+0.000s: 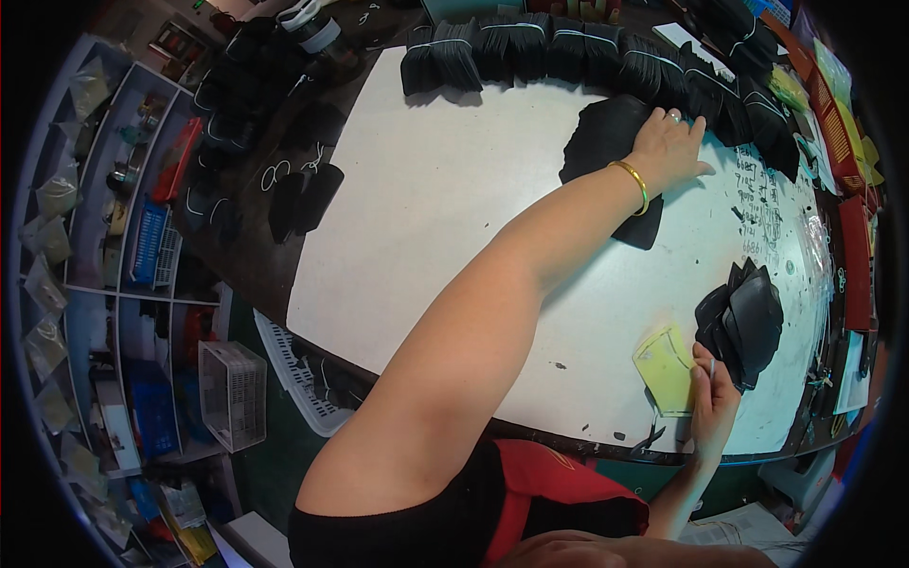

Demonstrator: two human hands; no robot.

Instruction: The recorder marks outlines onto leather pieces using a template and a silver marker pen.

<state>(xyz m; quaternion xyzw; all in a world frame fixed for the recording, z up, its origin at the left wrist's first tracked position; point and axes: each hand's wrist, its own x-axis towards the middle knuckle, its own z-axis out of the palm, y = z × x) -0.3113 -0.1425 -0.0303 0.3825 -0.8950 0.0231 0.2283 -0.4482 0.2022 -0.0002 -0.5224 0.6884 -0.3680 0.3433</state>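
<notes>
- Clock positions are read from the middle of the white board (426, 199).
- Left hand (666, 151): at 2 o'clock, palm down, fingers spread and grasping nothing visible; it lies over the black sheet (598, 133).
- Sheet: at 1 o'clock, partly covered by the left hand and forearm; a black portion shows again below the wrist. Whether this is one piece or several cannot be told.
- Right hand (717, 402): at 4 o'clock, fingers curled, thumb side at the right edge of the yellow template (666, 369). Whether the fingers grip it cannot be told.
- A small pale item shows at the right fingers; its kind is unclear.
- Black pile (750, 317): at 4 o'clock, just beyond the right hand; pieces overlap.
- Tied bundles (511, 52): along the edge from 11 to 2 o'clock.
- Dark tool (650, 438): at 5 o'clock, below the template; its shape is hard to make out.
</notes>
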